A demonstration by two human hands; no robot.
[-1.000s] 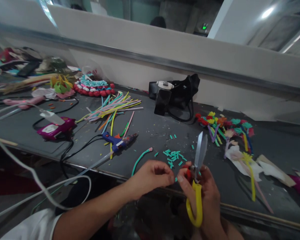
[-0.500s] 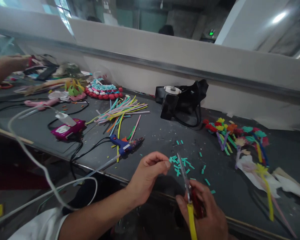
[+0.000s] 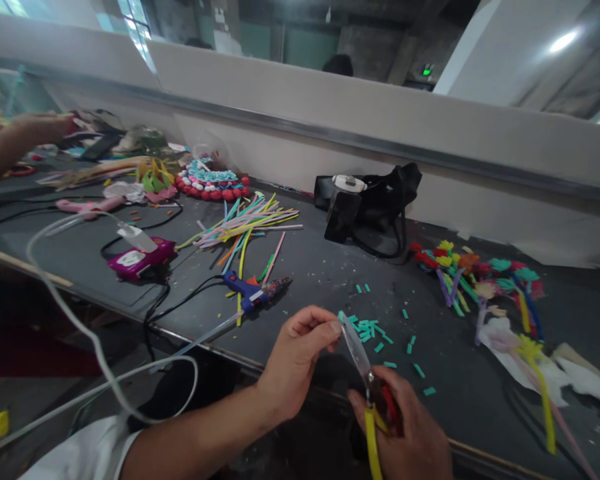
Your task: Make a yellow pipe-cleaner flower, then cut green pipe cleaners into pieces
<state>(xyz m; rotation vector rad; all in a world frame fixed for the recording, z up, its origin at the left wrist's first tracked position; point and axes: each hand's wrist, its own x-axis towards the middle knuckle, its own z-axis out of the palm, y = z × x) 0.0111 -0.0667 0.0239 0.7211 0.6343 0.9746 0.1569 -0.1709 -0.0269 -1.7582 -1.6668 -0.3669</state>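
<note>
Thumb and forefinger of my left hand (image 3: 300, 357) are pinched together, with a bit of teal strip (image 3: 341, 316) showing at their tips. My right hand (image 3: 413, 430) is wrapped around scissors (image 3: 355, 350) with red and yellow handles. The blades point up and left, their tip touching or almost touching the teal bit; how far apart they are is hard to make out. Just beyond the blades lies a loose pile of short teal pieces (image 3: 365, 329) on the dark table (image 3: 310, 267), with several more scattered to the right.
A blue glue gun (image 3: 250, 291) lies left of my hands, with a purple power strip (image 3: 143, 259) and cables beyond. Colourful pipe cleaners (image 3: 250, 220) are heaped behind. A black bag (image 3: 380, 207) stands at the wall; fuzzy flowers (image 3: 473, 267) lie right. Another person's hand (image 3: 40, 128) is far left.
The scissors have swung left, bringing their tip from over the teal pile to my left fingertips. My left hand stays pinched in nearly the same place. The view has shifted slightly.
</note>
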